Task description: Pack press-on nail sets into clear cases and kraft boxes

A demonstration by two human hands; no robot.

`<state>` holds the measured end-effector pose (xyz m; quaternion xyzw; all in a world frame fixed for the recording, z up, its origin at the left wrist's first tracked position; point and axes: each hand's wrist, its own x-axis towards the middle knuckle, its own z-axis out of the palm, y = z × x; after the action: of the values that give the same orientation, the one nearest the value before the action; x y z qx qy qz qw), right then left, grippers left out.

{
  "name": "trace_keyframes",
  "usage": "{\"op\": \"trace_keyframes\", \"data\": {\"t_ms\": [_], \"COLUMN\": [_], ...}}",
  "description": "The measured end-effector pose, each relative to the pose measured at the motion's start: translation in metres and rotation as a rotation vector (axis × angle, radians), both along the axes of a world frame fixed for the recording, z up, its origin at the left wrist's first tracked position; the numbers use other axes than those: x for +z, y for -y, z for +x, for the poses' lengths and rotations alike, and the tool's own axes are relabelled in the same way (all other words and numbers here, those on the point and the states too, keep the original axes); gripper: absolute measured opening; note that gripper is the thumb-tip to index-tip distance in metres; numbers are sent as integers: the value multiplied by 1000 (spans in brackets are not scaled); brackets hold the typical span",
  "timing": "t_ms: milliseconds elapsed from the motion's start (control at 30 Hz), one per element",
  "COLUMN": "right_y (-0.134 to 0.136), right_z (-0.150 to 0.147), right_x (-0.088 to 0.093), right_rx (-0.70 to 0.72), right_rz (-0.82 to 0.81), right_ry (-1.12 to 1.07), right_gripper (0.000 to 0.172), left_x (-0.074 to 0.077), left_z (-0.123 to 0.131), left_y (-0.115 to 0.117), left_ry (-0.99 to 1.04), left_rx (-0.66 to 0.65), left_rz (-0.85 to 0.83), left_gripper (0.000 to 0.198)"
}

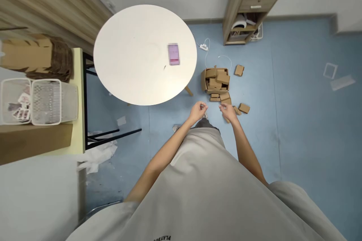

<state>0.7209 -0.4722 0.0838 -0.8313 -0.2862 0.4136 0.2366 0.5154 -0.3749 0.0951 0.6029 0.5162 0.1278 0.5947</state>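
Both of my hands are held in front of my waist, a short gap apart, above the blue floor. My left hand [198, 111] has its fingers curled toward the thumb in a pinch; whether anything small is between them cannot be made out. Facing it, my right hand [227, 112] is also pinched, and its fingertips are too small to show any held thing. Just beyond them on the floor stands an open cardboard carton [203, 80] heaped with small brown boxes [223, 78]. More small boxes lie around it, one [244, 108] to the right of my right hand.
A white oval table [135, 56] at the front left bears a blurred purple item [174, 54]. A wooden shelf unit [243, 7] stands by the wall. On the left, a side table [77, 101] holds plastic baskets [46, 101] and stacked cardboard [28, 54]. A white cable strip [203, 47] lies beyond the carton.
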Motion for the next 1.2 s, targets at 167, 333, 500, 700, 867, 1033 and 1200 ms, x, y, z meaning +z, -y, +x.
{"op": "trace_keyframes", "data": {"t_ms": [167, 333, 500, 700, 867, 1033, 1200], "right_y": [-58, -119, -167, -198, -243, -304, -367], "right_z": [-85, -187, -293, -391, -444, -499, -545], "right_x": [32, 59, 82, 103, 93, 84, 86], "right_rx": [117, 294, 412, 604, 722, 748, 867], "right_rz": [223, 373, 415, 368, 316, 274, 239], "right_ry": [-135, -227, -277, -332, -363, -466, -525], "right_gripper": [44, 66, 72, 60, 61, 61, 57], "left_x": [22, 44, 52, 46, 39, 46, 57], "left_z": [-77, -172, -268, -347, -397, -450, -494], "left_y": [-17, -45, -62, -73, -104, -139, -172], "left_ry": [117, 210, 290, 378, 389, 292, 195], "left_rx": [207, 435, 701, 966, 1079, 1166, 1288], "left_rz": [54, 113, 165, 194, 252, 203, 169], "left_gripper": [10, 12, 7, 7, 7, 9, 11]}}
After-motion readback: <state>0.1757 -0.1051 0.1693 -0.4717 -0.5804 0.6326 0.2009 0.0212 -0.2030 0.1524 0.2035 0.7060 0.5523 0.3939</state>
